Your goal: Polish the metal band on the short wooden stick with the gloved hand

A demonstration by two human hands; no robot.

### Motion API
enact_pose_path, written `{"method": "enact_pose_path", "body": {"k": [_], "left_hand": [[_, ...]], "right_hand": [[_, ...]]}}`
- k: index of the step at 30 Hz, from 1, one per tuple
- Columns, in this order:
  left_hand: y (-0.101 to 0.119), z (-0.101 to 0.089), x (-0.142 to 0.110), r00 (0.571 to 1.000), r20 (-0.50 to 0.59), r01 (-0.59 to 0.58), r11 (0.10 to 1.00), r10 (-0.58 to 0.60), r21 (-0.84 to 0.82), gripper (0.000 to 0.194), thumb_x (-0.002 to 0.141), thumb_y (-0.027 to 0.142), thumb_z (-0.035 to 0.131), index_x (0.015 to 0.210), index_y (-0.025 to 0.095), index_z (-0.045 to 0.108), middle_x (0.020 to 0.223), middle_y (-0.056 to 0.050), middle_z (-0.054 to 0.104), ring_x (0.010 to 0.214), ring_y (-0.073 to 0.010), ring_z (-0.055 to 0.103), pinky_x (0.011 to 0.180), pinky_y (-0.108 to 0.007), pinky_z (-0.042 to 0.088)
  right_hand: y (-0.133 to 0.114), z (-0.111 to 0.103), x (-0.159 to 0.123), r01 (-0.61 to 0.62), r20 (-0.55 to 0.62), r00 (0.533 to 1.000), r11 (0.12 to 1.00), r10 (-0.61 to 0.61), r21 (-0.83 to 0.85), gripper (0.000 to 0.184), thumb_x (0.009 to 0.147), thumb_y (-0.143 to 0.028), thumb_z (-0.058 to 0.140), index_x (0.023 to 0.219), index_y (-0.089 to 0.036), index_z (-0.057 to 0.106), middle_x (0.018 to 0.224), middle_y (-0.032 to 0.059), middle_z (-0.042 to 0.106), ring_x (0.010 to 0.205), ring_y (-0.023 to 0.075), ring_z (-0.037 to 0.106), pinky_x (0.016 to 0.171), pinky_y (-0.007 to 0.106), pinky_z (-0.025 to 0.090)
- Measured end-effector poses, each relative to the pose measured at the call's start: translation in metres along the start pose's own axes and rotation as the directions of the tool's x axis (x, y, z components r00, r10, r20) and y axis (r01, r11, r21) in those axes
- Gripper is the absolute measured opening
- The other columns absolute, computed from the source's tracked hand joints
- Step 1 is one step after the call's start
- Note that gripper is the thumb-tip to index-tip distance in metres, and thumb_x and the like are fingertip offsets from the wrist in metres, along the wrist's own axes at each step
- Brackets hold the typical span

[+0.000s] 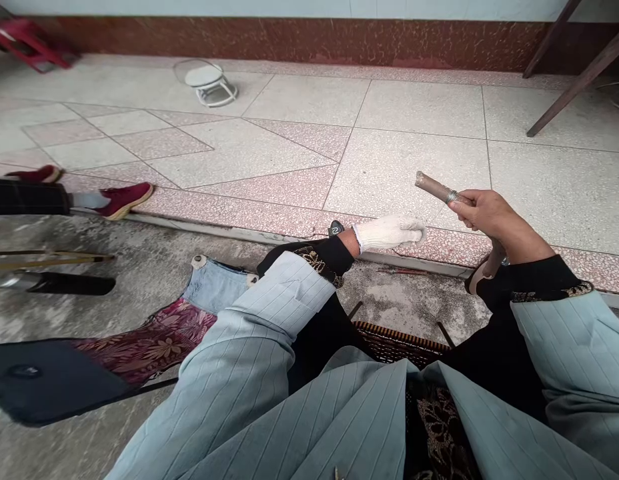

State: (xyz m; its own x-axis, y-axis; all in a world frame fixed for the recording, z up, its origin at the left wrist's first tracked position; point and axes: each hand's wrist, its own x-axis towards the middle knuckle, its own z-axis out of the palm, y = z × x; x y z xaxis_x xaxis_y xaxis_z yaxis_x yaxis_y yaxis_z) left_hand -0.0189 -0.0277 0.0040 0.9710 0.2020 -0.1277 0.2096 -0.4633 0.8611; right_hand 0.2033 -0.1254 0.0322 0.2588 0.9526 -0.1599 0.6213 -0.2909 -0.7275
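Observation:
My right hand (489, 212) is bare and wrapped round a brown stick (432, 186), with thin metal wire (452, 197) wound about it just ahead of my fingers. The stick's far end points up and left over the tiled step; a brown length also shows below my hand, near my right knee. A white knit glove covers my left hand (389, 232), held over the step's edge left of the stick and apart from it. Its fingers are curled together, and whatever they may hold is hidden. A small dark object (335, 228) lies beside my left wrist.
A thin reddish tool (402, 271) lies on the concrete below the step. Between my legs shows a woven seat edge (404, 343). At left are a patterned cloth (154, 340), a dark bottle-like object (64, 283) and another person's red shoe (127, 200). A white stool (209, 81) stands farther back.

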Motion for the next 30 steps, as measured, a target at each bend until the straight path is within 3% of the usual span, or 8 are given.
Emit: {"method": "enact_pose_path", "body": {"k": [5,8,10,13,15,21,25,30], "left_hand": [[0.003,-0.001,-0.002,1.0,0.002,-0.006,0.995,0.006,0.1,0.028,0.091,0.038,0.049,0.089,0.015,0.065,0.08,-0.003,0.062,0.073,-0.0127,0.052,0.072,-0.025,0.04],[0.003,-0.006,-0.003,1.0,0.005,-0.018,0.983,0.018,0.183,0.027,0.091,0.034,0.046,0.092,0.015,0.065,0.082,-0.003,0.063,0.075,-0.0133,0.053,0.075,-0.026,0.04],[0.003,-0.009,-0.003,1.0,-0.012,-0.012,0.977,0.015,0.214,0.026,0.09,0.032,0.047,0.091,0.015,0.066,0.083,-0.003,0.064,0.078,-0.0141,0.055,0.076,-0.026,0.04],[0.003,-0.011,-0.004,1.0,-0.018,-0.005,0.981,0.009,0.193,0.024,0.087,0.033,0.052,0.091,0.015,0.067,0.085,-0.003,0.065,0.081,-0.0149,0.056,0.078,-0.025,0.04],[0.004,-0.01,-0.005,1.0,-0.011,0.001,0.992,0.0,0.126,0.024,0.086,0.036,0.055,0.091,0.015,0.066,0.083,-0.003,0.064,0.078,-0.0139,0.056,0.074,-0.024,0.041],[0.007,-0.004,-0.001,0.996,-0.081,0.021,0.973,-0.04,-0.23,0.028,0.095,0.039,0.042,0.091,0.015,0.057,0.069,0.002,0.051,0.056,-0.0069,0.043,0.053,-0.019,0.035],[0.008,0.002,0.0,0.999,-0.017,0.038,0.99,-0.041,-0.138,0.028,0.093,0.04,0.045,0.091,0.015,0.059,0.068,0.002,0.049,0.054,-0.0068,0.041,0.051,-0.02,0.034],[0.016,0.008,-0.004,0.996,0.053,0.083,0.99,-0.077,-0.116,0.031,0.091,0.043,0.049,0.09,0.015,0.062,0.07,-0.001,0.056,0.056,-0.0088,0.045,0.055,-0.023,0.038]], "right_hand": [[0.007,0.005,0.005,0.039,0.052,0.998,0.916,-0.02,-0.4,0.032,0.083,-0.049,0.055,0.089,-0.021,0.067,0.075,0.0056,0.063,0.064,0.0178,0.053,0.056,0.031,0.034],[0.007,0.009,0.002,0.123,0.271,0.962,0.864,0.016,-0.488,0.032,0.082,-0.05,0.055,0.087,-0.02,0.067,0.078,0.0065,0.064,0.067,0.0183,0.053,0.058,0.03,0.035],[0.005,0.013,-0.001,0.213,0.513,0.858,0.89,0.027,-0.403,0.032,0.081,-0.05,0.057,0.087,-0.02,0.068,0.077,0.0053,0.064,0.067,0.0174,0.053,0.059,0.03,0.035],[-0.002,0.014,-0.009,0.288,0.785,0.615,0.948,-0.078,-0.132,0.034,0.081,-0.052,0.06,0.091,-0.021,0.071,0.077,0.0022,0.063,0.068,0.0155,0.052,0.061,0.028,0.037],[-0.01,0.01,-0.014,0.27,0.809,0.562,0.963,-0.173,0.018,0.033,0.081,-0.051,0.062,0.091,-0.022,0.071,0.078,0.0009,0.062,0.067,0.0139,0.051,0.062,0.027,0.038],[-0.02,-0.003,-0.016,0.063,0.239,0.954,0.902,-0.18,0.426,0.032,0.085,-0.048,0.058,0.097,-0.019,0.062,0.066,-0.0009,0.051,0.052,0.0097,0.042,0.05,0.026,0.035],[-0.012,0.0,-0.005,0.021,0.032,0.999,0.902,-0.039,0.43,0.033,0.085,-0.051,0.058,0.091,-0.018,0.059,0.065,0.0008,0.05,0.052,0.0112,0.043,0.049,0.027,0.036],[0.004,0.002,0.007,-0.002,-0.102,0.995,0.988,-0.014,-0.151,0.032,0.082,-0.049,0.059,0.089,-0.018,0.065,0.068,0.0049,0.057,0.059,0.0159,0.049,0.054,0.03,0.036]]}}
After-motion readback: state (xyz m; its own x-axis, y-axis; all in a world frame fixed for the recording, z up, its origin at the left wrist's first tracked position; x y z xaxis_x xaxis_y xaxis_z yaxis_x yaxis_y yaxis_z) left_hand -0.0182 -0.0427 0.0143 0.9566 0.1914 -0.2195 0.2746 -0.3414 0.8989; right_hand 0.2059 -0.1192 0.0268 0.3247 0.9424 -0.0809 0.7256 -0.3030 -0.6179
